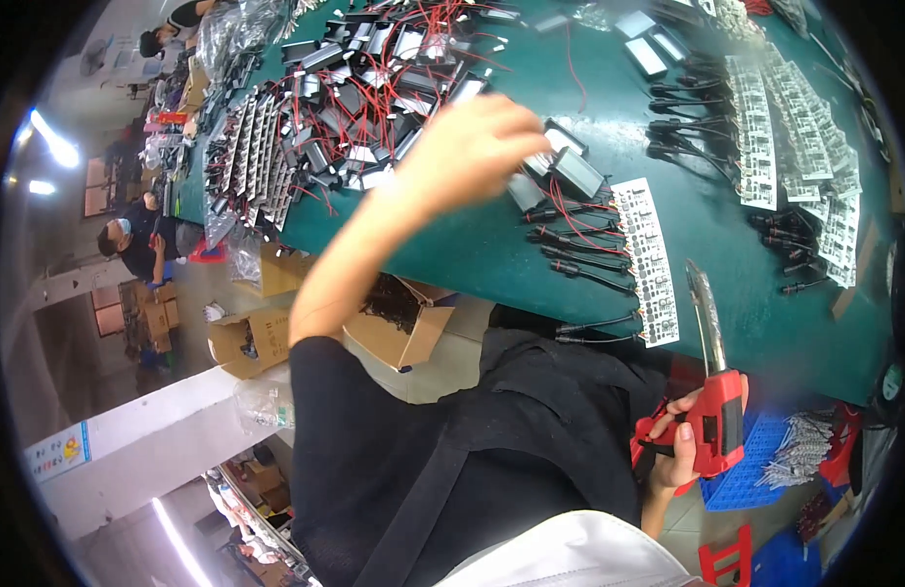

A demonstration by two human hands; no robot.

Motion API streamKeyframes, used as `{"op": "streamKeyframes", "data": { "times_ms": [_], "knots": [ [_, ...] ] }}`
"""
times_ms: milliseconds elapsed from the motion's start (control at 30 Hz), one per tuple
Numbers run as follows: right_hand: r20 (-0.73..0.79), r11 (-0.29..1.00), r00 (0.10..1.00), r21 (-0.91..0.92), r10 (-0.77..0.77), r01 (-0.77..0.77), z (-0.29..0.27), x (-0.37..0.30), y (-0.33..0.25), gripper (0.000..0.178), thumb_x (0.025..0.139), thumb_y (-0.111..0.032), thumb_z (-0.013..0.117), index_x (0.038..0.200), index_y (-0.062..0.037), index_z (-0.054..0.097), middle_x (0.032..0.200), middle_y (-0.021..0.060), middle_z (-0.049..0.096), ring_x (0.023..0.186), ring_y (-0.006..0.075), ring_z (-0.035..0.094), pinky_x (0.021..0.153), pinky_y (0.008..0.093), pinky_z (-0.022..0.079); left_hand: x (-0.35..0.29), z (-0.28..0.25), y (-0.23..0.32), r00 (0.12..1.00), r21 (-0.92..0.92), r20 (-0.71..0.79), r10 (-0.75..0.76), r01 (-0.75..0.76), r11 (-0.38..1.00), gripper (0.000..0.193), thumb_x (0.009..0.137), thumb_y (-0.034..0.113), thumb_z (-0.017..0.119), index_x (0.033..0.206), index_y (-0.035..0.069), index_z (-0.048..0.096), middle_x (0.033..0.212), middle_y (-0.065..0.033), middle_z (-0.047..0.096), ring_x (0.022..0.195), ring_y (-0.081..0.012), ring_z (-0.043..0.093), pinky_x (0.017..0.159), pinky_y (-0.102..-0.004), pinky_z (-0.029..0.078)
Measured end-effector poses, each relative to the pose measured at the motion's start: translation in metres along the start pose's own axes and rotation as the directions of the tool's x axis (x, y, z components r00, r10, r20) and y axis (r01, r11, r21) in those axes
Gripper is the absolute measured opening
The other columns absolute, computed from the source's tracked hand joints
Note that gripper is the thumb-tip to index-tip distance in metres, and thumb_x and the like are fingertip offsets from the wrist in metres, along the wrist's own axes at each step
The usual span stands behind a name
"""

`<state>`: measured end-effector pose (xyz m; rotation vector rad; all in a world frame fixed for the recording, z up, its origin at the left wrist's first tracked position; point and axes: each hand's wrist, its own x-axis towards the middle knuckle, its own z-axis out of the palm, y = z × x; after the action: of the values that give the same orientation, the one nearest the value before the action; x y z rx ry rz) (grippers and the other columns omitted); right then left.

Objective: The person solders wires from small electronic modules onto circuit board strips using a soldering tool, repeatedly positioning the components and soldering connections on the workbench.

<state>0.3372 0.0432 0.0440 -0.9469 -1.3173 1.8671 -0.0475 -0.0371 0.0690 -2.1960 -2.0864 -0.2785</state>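
My right hand (679,452) grips the handle of a red and black soldering gun (718,426), its long metal nose pointing up toward the table's near edge. My left hand (484,147) hovers over the table with fingers curled in, slightly blurred; what they hold, if anything, I cannot make out. Just right of its fingertips lie small grey and black boxes (575,172) with red wires. Nearer to me is a white circuit board strip (646,259), with black cables (584,256) along its left side and red wires running to it.
A heap of grey boxes with red wires (374,88) covers the far left. More white board strips (753,132) with black cables lie at right. Below the edge are an open cardboard box (428,333) and a blue basket (741,484). Another person (139,245) is at far left.
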Motion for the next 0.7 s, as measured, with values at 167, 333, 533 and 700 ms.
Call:
{"op": "streamKeyframes", "data": {
  "times_ms": [167,333,533,700],
  "knots": [
    [-0.015,0.998,0.998,-0.023,-0.057,0.057,0.007,0.006,0.0,0.076,0.078,-0.012,0.057,0.141,0.0075,0.019,0.092,0.015,0.052,0.063,0.0162,0.052,0.045,0.0227,0.046,-0.017,-0.021,-0.086,0.951,0.311,0.217,0.218,-0.279,0.909,0.027,0.075,0.014,0.059,0.101,0.017,0.064,0.124,-0.0002,0.055,0.113,-0.0194,0.053,0.094,-0.0346,0.044],
    [-0.022,0.998,0.998,0.002,-0.062,0.062,0.01,0.001,-0.002,0.077,0.077,-0.013,0.057,0.141,0.0082,0.021,0.091,0.0154,0.052,0.057,0.0163,0.051,0.043,0.0227,0.044,-0.002,-0.029,-0.103,0.968,0.27,-0.003,0.25,-0.24,0.932,0.026,0.073,0.011,0.061,0.097,0.017,0.065,0.103,0.0002,0.063,0.1,-0.0213,0.059,0.086,-0.0345,0.047],
    [-0.033,0.998,0.998,0.011,-0.06,0.06,0.0,0.002,0.001,0.077,0.077,-0.012,0.056,0.141,0.0082,0.02,0.091,0.0153,0.051,0.067,0.0165,0.053,0.044,0.0227,0.045,-0.024,-0.04,-0.06,0.847,0.16,0.333,0.414,-0.483,0.861,0.016,0.07,0.014,0.061,0.086,0.011,0.061,0.109,-0.0041,0.058,0.105,-0.0216,0.056,0.091,-0.0352,0.047],
    [0.001,0.999,1.0,0.022,-0.031,0.031,0.001,0.004,0.001,0.075,0.078,-0.01,0.055,0.142,0.0075,0.019,0.094,0.015,0.05,0.076,0.0172,0.053,0.048,0.0231,0.048,-0.039,-0.019,-0.057,0.814,0.252,0.347,0.465,-0.559,0.79,0.016,0.074,0.015,0.06,0.09,0.012,0.06,0.116,-0.0013,0.055,0.115,-0.018,0.051,0.103,-0.0332,0.04]
  ]
}}
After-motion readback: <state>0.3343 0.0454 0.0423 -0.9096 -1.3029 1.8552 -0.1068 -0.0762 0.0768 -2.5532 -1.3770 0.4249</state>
